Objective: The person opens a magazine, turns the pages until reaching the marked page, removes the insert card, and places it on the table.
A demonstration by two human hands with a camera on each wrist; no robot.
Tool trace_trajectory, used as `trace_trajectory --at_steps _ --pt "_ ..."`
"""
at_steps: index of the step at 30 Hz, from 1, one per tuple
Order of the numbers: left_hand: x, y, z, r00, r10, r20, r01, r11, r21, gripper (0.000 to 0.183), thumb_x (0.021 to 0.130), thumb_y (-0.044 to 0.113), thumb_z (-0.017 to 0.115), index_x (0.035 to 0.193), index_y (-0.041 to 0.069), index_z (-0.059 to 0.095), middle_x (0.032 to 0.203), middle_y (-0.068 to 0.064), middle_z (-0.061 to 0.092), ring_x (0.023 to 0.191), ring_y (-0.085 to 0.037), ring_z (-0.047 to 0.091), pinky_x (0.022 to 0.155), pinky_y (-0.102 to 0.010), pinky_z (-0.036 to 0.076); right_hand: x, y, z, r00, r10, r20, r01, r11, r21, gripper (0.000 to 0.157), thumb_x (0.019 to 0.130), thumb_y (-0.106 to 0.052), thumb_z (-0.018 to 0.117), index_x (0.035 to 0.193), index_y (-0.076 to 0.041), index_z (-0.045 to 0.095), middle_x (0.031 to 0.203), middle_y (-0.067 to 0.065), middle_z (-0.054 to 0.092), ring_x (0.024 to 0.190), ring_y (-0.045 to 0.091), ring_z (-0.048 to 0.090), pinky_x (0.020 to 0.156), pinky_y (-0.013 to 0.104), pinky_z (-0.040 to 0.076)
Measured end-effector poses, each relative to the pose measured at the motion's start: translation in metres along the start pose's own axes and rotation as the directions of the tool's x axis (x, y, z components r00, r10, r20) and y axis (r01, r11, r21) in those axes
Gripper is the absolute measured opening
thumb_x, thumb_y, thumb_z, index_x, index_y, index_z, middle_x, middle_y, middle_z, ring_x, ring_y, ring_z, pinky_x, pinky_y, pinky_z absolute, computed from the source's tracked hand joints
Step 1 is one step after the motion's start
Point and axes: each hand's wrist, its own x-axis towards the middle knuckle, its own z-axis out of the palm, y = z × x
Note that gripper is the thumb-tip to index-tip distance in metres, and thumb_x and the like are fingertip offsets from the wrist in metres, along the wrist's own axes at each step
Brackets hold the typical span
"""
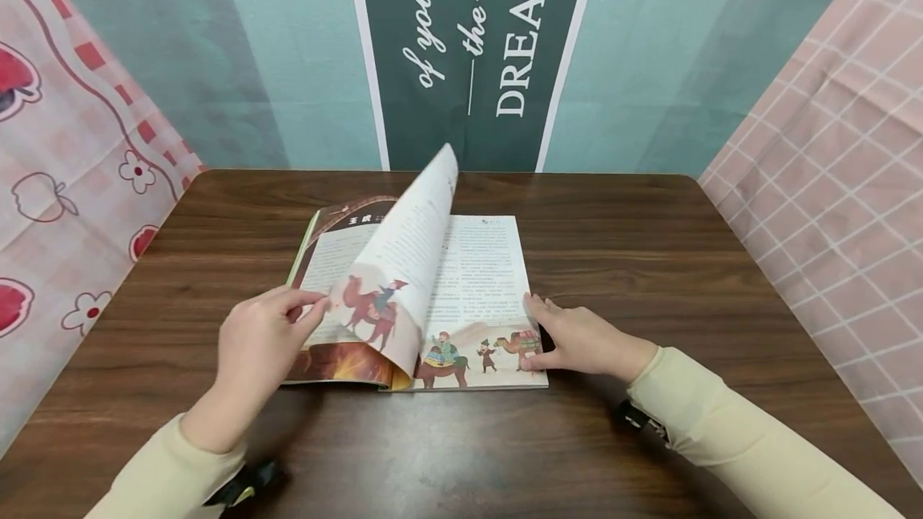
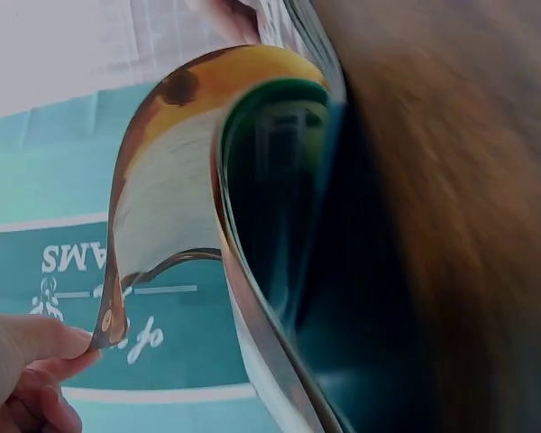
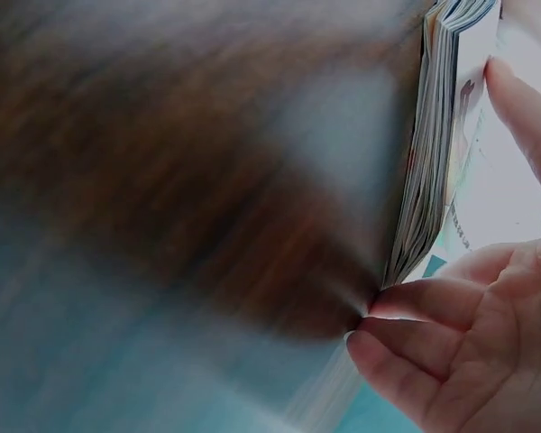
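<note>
An open magazine (image 1: 479, 271) lies on the brown table, with camel riders drawn along the foot of its right page. My left hand (image 1: 263, 335) pinches the outer corner of a lifted page (image 1: 404, 263) between thumb and fingers. That page curves up from the spine and leans over the left half. In the left wrist view the page's brown-edged side (image 2: 171, 180) arches away from the thumb. My right hand (image 1: 584, 339) rests at the magazine's right edge. In the right wrist view its thumb touches the page and the other fingertips meet the edge of the page stack (image 3: 424, 162).
The wooden table (image 1: 620, 263) extends around the magazine on all sides. A teal cloth with a lettered dark panel (image 1: 469, 46) hangs behind it. Patterned cloths stand along the left (image 1: 65, 183) and right (image 1: 836, 126) sides. Dark wrist straps (image 1: 645, 423) sit on both sleeves.
</note>
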Motion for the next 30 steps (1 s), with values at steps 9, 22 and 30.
trace_trajectory --at_steps 9,22,30 --pt "-0.029 -0.028 -0.025 0.994 -0.105 0.013 0.103 0.988 0.118 0.003 0.07 0.012 0.075 0.072 0.01 0.074 0.054 0.01 0.044 0.043 -0.005 0.032 0.038 -0.027 0.023 0.001 -0.001 0.001 0.999 -0.035 0.04 0.035 0.999 -0.012 0.086 0.077 -0.061 0.062 0.138 -0.003 0.044 0.136 0.033 0.036 0.12 0.042 0.044 0.085 0.047 0.046" --pt "-0.048 -0.054 -0.042 0.862 -0.381 0.333 0.304 0.916 0.262 0.009 0.081 0.02 0.067 0.077 0.015 0.072 0.068 -0.003 0.064 0.05 -0.024 0.054 0.038 -0.04 0.032 0.0 -0.006 -0.001 0.997 -0.023 0.07 0.03 0.995 -0.096 0.093 0.072 -0.067 0.062 0.139 -0.007 0.043 0.139 0.033 0.034 0.123 0.041 0.042 0.076 0.046 0.049" --pt "-0.049 -0.057 -0.04 0.794 -0.417 0.442 0.313 0.904 0.292 0.013 0.085 0.023 0.063 0.077 0.019 0.071 0.067 -0.003 0.063 0.051 -0.021 0.053 0.04 -0.042 0.034 -0.002 -0.006 -0.002 0.997 0.008 0.071 0.002 0.99 -0.138 0.09 0.072 -0.069 0.061 0.138 -0.011 0.046 0.138 0.03 0.037 0.115 0.039 0.051 0.063 0.04 0.05"
